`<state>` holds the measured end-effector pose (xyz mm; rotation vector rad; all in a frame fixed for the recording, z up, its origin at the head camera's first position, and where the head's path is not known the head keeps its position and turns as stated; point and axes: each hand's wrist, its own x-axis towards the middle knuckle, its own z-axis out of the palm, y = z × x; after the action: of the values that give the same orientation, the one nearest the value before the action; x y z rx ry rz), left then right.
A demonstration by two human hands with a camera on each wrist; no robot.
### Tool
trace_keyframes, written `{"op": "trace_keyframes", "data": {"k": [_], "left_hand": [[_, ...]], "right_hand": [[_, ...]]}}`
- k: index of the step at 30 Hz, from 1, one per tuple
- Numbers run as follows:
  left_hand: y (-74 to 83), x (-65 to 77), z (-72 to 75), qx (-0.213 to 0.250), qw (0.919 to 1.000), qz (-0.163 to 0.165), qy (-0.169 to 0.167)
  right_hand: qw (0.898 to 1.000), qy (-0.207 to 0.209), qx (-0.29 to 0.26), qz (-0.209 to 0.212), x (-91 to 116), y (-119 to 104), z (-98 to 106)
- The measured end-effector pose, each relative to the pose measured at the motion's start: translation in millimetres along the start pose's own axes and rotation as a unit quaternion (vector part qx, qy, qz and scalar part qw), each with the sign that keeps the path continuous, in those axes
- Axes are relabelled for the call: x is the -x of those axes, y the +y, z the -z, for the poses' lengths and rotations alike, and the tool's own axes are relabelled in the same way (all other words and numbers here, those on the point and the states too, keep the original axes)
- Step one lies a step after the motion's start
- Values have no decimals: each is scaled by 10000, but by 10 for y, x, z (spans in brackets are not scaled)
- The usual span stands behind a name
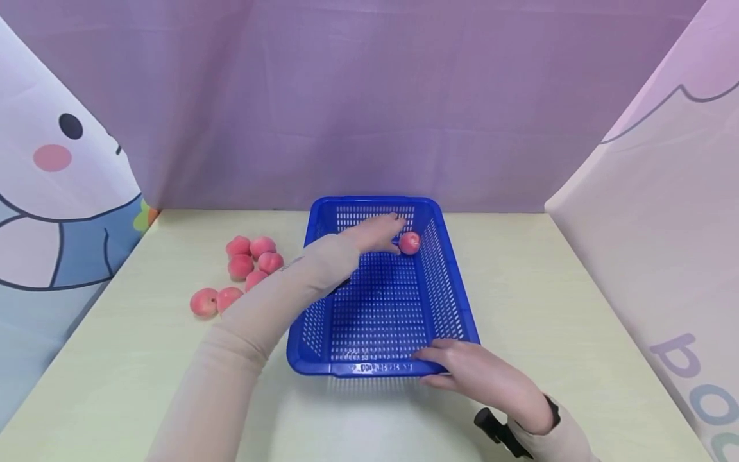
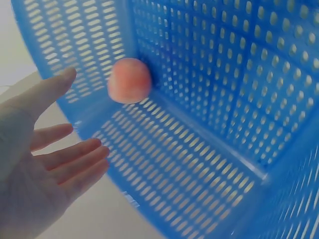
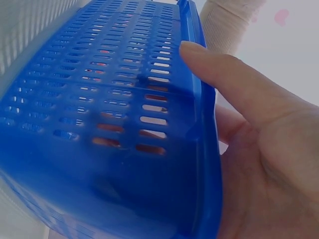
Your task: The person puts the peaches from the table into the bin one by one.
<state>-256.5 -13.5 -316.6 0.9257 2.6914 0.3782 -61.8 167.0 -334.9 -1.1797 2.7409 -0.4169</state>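
A blue perforated plastic basket (image 1: 375,367) sits at the middle of the table. One pinkish-red peach (image 1: 409,243) lies inside, in its far right corner. Over the far end reaches my left hand (image 1: 378,232), fingers spread beside that peach and holding nothing. The left wrist view shows the same peach (image 2: 129,80) apart from my extended fingers (image 2: 82,159). With the right hand (image 1: 476,372) I grip the basket's near right corner. In the right wrist view the thumb (image 3: 219,67) lies on the outer side of the rim, the other fingers partly seen through the holes.
Several more peaches (image 1: 240,267) lie in a loose group on the pale table (image 1: 537,308), left of the basket; my left sleeve (image 1: 271,301) crosses in front of some. A purple cloth (image 1: 369,102) hangs behind, with printed panels on both sides.
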Motion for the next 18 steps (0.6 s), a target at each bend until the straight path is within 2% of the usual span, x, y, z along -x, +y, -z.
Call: {"op": "trace_keyframes", "data": {"k": [1, 2, 8, 18], "left_hand": [[8, 27, 24, -131, 9999, -19, -64], [-7, -52, 45, -830, 9964, -168, -99], [37, 95, 155, -1034, 9940, -127, -326], [95, 429, 346, -1473, 9889, -182, -96]], "right_hand": [[10000, -8, -9, 0, -2, 2, -2], [10000, -12, -4, 2, -3, 5, -4], [10000, 58, 33, 65, -4, 20, -17], [9998, 159, 96, 70, -8, 38, -42]]}}
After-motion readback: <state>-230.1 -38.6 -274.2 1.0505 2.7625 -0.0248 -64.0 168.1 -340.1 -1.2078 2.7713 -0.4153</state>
